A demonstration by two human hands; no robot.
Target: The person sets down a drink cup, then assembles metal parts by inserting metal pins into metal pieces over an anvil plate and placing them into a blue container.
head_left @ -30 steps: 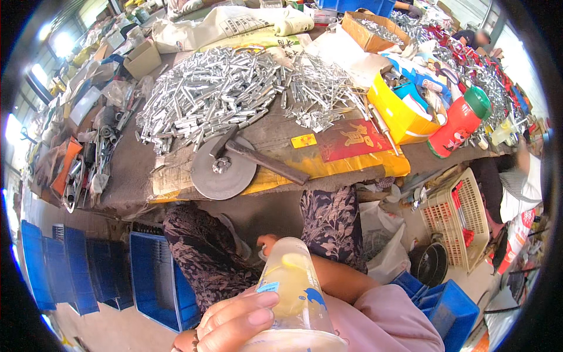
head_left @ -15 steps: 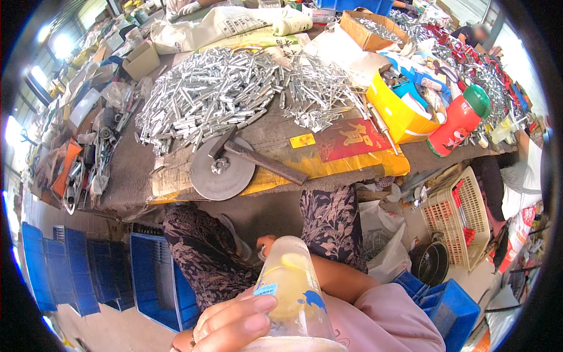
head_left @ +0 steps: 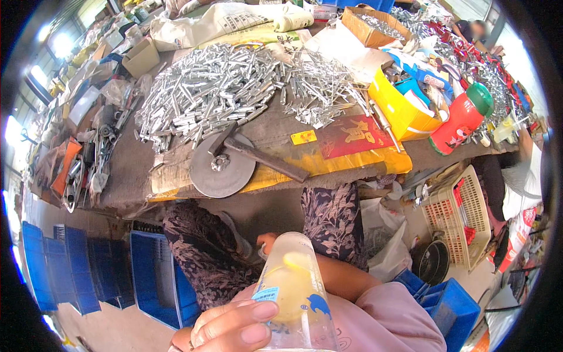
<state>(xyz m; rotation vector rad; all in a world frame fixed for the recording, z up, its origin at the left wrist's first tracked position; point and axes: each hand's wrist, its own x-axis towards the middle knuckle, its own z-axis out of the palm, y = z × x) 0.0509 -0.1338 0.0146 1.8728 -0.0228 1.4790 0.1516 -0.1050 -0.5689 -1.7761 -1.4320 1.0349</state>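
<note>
A tapered clear plastic cup of pale yellow drink (head_left: 302, 299) is close in front of your chest, its wide end toward you and its narrow base pointing away. A yellow lemon slice (head_left: 298, 260) shows inside, and blue printing and a pale blue label (head_left: 267, 293) mark the wall. Your left hand (head_left: 230, 330) grips the cup's left side near the wide end, fingers wrapped on the wall; the thumb is out of sight.

Expect a modest, shifting weight from the liquid. The thin wall probably flexes if squeezed and may be slick if damp, so hold it lightly around the middle, or support the firmer base.

Your right hand (head_left: 267, 242) is beyond the cup and partly hidden by it; its fingers look curled, but you cannot tell whether they hold anything. Around it are your dark, leaf-patterned trousers (head_left: 202, 249). Farther out, on a brown-topped workbench (head_left: 120, 167), a wooden-handled hammer (head_left: 270, 161) lies across a round grey metal disc (head_left: 214, 183), below a heap of silver metal tubes (head_left: 211, 97).
</note>
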